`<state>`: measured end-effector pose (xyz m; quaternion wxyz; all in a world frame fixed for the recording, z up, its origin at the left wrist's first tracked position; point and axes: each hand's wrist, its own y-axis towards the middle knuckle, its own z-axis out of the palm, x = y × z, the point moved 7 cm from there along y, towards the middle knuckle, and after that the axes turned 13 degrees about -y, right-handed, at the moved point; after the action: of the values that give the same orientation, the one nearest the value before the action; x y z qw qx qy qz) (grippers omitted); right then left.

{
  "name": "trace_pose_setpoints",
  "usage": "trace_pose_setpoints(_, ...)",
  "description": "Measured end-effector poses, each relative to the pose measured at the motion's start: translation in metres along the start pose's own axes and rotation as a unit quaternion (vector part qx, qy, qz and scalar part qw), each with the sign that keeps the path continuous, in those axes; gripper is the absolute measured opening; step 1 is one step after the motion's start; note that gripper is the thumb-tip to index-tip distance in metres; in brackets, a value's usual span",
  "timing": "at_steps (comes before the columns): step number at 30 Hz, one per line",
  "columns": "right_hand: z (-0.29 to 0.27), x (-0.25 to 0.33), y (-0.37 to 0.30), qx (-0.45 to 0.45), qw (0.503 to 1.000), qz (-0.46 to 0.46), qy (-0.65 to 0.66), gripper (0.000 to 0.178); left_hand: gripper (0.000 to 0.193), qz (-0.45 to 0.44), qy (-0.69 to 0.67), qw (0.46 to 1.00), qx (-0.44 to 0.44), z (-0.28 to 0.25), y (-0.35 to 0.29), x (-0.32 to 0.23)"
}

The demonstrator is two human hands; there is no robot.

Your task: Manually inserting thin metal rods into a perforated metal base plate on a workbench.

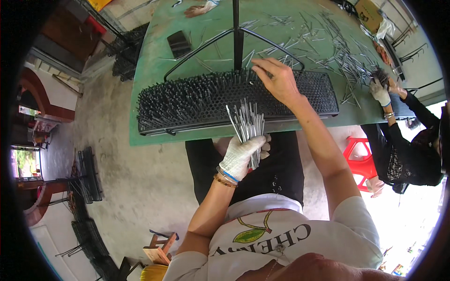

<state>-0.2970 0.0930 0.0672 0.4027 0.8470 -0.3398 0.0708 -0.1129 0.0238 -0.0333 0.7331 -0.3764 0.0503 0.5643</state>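
Observation:
My left hand [243,157], in a white knit glove, is wrapped round a bundle of thin silvery metal rods [249,122] in front of the table edge. The rods stand roughly upright, fanning out a little at the top. My bare right hand [279,79] is over the back part of a long black perforated rack [318,96], its thumb and fingers curled toward each other. Whatever they pinch, if anything, is too small to make out. Dark rods [173,100] stand densely in the rack's left part; the right part shows bare holes.
The rack's black frame and upright post [237,37] rise behind it. Loose rods [349,65] lie scattered over the green table [154,61], along with a dark block [179,44]. At right, a co-worker's gloved hand [379,92] handles rods beside a red stool [360,161].

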Motion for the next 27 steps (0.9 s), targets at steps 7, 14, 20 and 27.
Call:
trace_pose_setpoints(7, -0.017, 0.005, -0.011, 0.118, 0.984, 0.118, 0.063, 0.023, 0.025, 0.040, -0.056, 0.997, 0.024, 0.008, -0.005, -0.010)
trace_pose_setpoints(14, 0.005, 0.028, -0.072, 0.325, 0.854, 0.285, 0.289, 0.029, 0.025, 0.093, -0.073, 0.993, 0.016, 0.016, -0.008, -0.019)
trace_pose_setpoints(20, 0.003, 0.012, -0.081, 0.303, 0.829, 0.356, 0.307, 0.024, 0.028, 0.083, -0.063, 0.995, -0.003, 0.005, -0.005, -0.009)
trace_pose_setpoints(27, -0.026, -0.019, -0.021, 0.013, 0.939, 0.246, 0.239, 0.020, 0.029, 0.066, -0.059, 0.996, -0.026, 0.003, -0.004, -0.002)
